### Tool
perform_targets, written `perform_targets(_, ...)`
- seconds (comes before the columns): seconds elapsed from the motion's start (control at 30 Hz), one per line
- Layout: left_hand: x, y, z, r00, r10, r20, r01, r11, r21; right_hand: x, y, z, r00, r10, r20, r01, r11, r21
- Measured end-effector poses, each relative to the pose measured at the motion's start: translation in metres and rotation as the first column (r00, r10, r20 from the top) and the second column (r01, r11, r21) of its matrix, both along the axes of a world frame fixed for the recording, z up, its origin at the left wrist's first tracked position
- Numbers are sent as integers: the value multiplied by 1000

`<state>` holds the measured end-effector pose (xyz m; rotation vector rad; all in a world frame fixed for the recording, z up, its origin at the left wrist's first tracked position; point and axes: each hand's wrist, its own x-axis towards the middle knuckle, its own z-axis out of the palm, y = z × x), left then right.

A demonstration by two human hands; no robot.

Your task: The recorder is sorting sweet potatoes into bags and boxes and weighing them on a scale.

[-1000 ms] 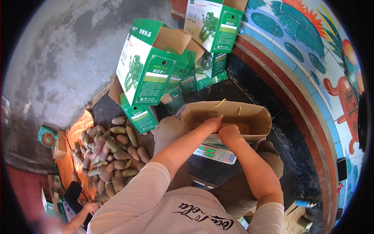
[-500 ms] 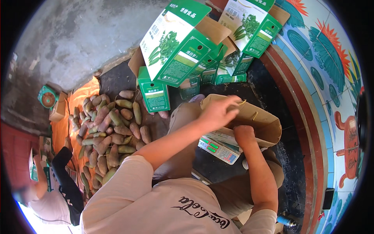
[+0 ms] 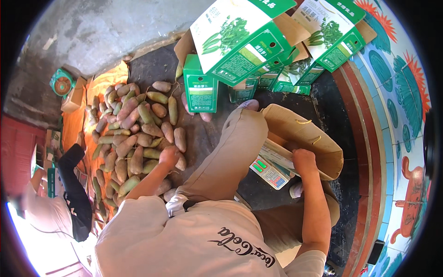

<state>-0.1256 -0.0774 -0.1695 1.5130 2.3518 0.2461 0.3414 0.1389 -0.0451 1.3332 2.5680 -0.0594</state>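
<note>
Your left hand [image 3: 170, 157] is at the right side of the pile of long roots [image 3: 136, 159], fingers partly curled; whether it grips one, you can't tell. Your right hand [image 3: 303, 160] is closed on the near wall of the open carton [image 3: 295, 124], above the scale [image 3: 271, 175]. Farther off, the pile spreads over an orange sheet [image 3: 115, 75]; green-and-white boxes [image 3: 244, 37] stand beyond.

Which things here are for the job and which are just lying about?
Probably the job:
radishes, left hand at them
rope-handled carton, right hand at its rim
digital scale
green-and-white cartons

Seemingly lying about:
small cardboard box
turquoise round-faced device
</note>
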Motion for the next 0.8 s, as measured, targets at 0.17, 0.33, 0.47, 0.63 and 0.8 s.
perform_targets(0.17,-11,-98,-42,983,80,-166,-149,874,-462,2,-4,6,999,44,6,-44,999,29)
perform_targets(0.33,4,-144,-52,996,20,-88,-84,566,-820,2,-6,10,999,25,-46,-25,1000,-9)
perform_targets(0.47,15,-148,-63,995,100,28,-12,382,-924,8,-8,12,999,-33,-31,31,998,-59)
perform_targets(0.63,1,-188,-99,990,71,-123,-139,676,-724,-9,-4,9,996,-13,-93,8,998,-57)
perform_targets(0.8,-11,-117,-56,951,254,-178,-310,746,-589,2,-8,14,991,-49,-124,43,998,-50)
